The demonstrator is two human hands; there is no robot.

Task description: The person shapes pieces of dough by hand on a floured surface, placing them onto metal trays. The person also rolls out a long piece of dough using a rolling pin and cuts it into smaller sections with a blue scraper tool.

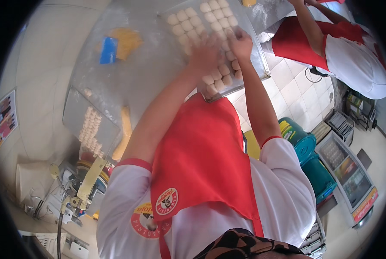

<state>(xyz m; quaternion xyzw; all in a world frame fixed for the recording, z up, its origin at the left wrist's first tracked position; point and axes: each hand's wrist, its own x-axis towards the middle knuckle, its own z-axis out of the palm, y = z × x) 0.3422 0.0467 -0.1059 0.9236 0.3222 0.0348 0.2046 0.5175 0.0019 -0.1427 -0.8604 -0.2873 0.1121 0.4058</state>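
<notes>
A metal baking tray (262, 58) lies on the worktop before me, carrying rows of pale round dough balls (219, 82). My left hand (205, 52) is over the middle of the tray, fingers apart and somewhat blurred, hiding several dough balls beneath it. Close beside it, my right hand (240, 43) is closed among the balls on the right side. Its fingers are bent together at the dough, and what lies between them is hidden. Balls show beyond both hands and at the tray's near corner.
A blue dough scraper (109, 50) rests by a yellowish dough mass (127, 43). Another tray (72, 110) at left holds small dough pieces (91, 125) beside a long dough strip (123, 134). A co-worker in a red apron (298, 41) stands at right, near teal bins (303, 146).
</notes>
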